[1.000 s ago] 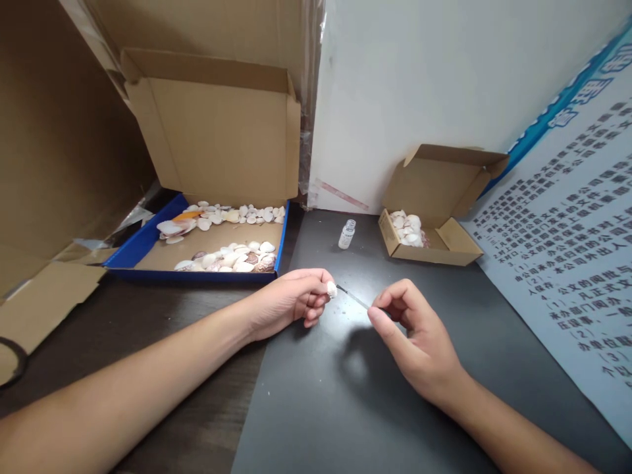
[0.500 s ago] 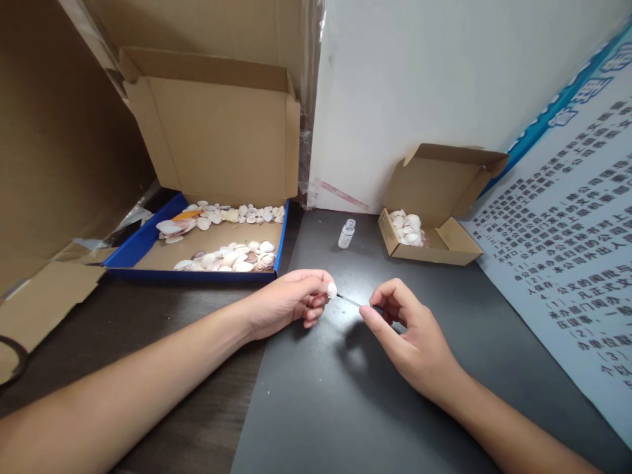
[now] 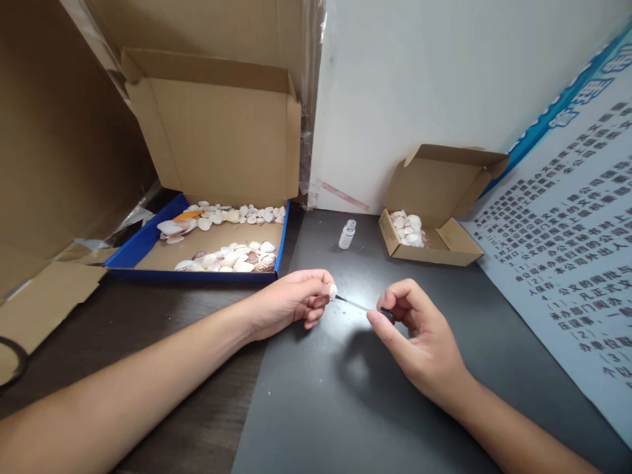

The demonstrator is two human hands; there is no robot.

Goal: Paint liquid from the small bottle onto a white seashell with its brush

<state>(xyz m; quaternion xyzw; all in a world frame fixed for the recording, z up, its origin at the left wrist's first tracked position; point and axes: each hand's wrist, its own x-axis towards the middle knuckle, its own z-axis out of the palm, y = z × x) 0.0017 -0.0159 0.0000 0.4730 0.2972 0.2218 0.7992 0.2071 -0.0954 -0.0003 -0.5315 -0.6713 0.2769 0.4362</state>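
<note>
Over a smooth, dark grey surface, the left hand pinches a small white shell; the right hand grips a slender, black-capped brush, its dark tip at the shell.

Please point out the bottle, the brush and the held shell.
Bottle (image 3: 347, 235): head view, on its labelled side.
Brush (image 3: 357, 305): head view, on its thin stem.
Held shell (image 3: 333, 290): head view, on its exposed white surface.

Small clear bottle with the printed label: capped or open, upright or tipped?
The bottle is open and upright: its clear neck shows no cap, and its base rests on the flat dark grey surface.
</note>
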